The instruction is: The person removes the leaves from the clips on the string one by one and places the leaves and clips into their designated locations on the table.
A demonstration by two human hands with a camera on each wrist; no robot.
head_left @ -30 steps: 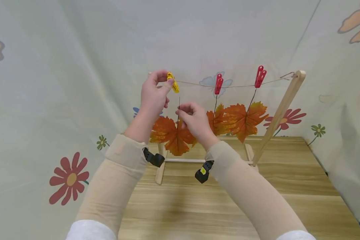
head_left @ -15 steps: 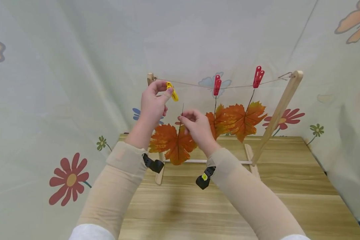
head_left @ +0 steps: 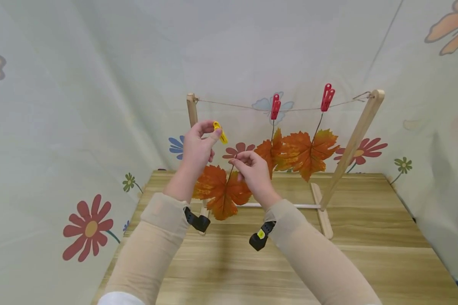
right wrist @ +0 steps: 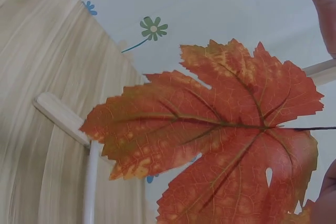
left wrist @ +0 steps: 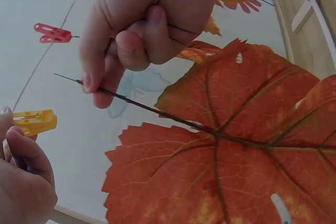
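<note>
My left hand (head_left: 199, 146) pinches a yellow clothespin (head_left: 220, 132) between thumb and fingers, below the string. In the left wrist view the yellow clothespin (left wrist: 35, 122) points toward the leaf's stem, apart from it. My right hand (head_left: 255, 173) pinches the thin dark stem (left wrist: 142, 105) of an orange-red maple leaf (head_left: 224, 190) near its upper end. A bare wire tip sticks out past those fingertips. The leaf hangs below both hands and fills much of the right wrist view. The string (head_left: 233, 104) runs above, slack, between two wooden posts.
Two red clothespins (head_left: 275, 106) grip the string, each with an orange leaf (head_left: 309, 150) hanging by its stem. The right post (head_left: 353, 148) leans outward; the left post (head_left: 192, 111) stands behind my left hand. A white rod (head_left: 301, 206) joins the feet on the wooden table (head_left: 366, 262).
Both hands have come down from the string, bringing the yellow clothespin and the held leaf lower. The left post's top has come into view. Both hung leaves stay in place.
</note>
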